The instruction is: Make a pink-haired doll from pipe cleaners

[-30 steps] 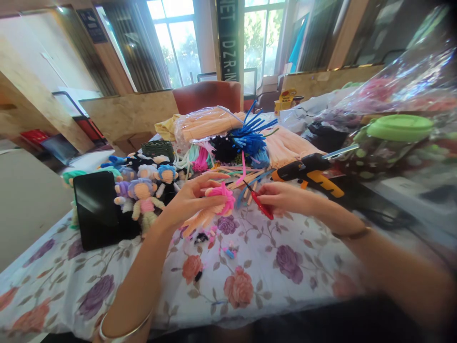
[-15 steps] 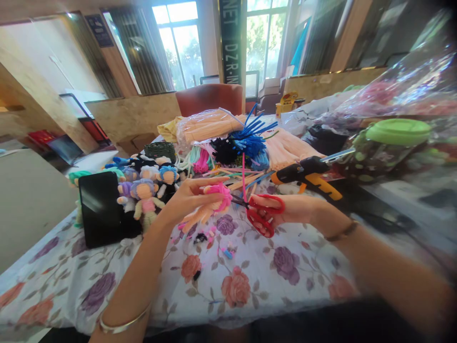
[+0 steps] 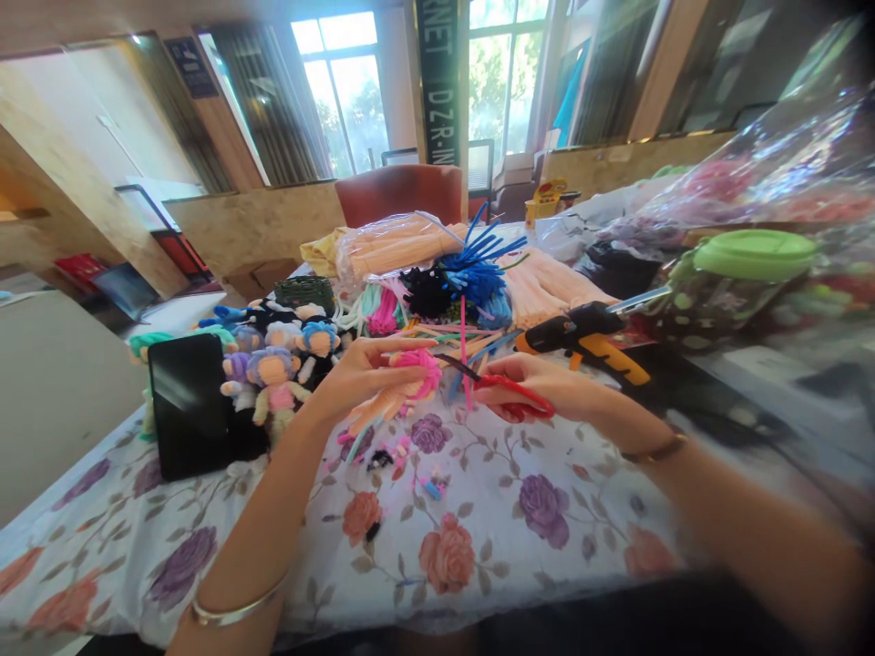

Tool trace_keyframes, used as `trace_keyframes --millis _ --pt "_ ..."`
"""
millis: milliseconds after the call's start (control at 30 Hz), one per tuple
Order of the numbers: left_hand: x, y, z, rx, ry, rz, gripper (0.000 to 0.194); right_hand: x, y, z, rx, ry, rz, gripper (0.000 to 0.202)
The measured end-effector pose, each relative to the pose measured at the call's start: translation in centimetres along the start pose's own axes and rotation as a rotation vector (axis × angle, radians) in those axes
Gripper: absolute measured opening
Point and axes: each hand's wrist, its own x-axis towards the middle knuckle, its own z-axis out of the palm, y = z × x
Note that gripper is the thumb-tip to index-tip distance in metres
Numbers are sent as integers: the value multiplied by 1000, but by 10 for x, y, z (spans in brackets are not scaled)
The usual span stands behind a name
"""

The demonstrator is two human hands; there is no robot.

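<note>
Head view: your left hand (image 3: 362, 372) is pinching pink-haired doll (image 3: 422, 372); your right hand (image 3: 540, 375) is gripping red-handled scissors (image 3: 523, 401), blades (image 3: 465, 368) pointing left, tips at pink hair (image 3: 429, 368).

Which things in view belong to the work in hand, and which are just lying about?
In use:
red-handled scissors with dark blades, in the right hand
pink-and-peach fuzzy piece, in the left hand

Apparently lying about:
black rectangular glossy tablet
round green-lidded container
</note>
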Motion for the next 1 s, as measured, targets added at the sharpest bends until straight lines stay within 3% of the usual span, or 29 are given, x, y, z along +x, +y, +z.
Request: trace_keyframes --millis 333,1000 --pt "-6 0 9 -79 -61 -8 58 4 6 3 32 -19 2 42" --pt "-7 -6 4 21 -107 -7 55 6 8 11 3 -53 -43 46"
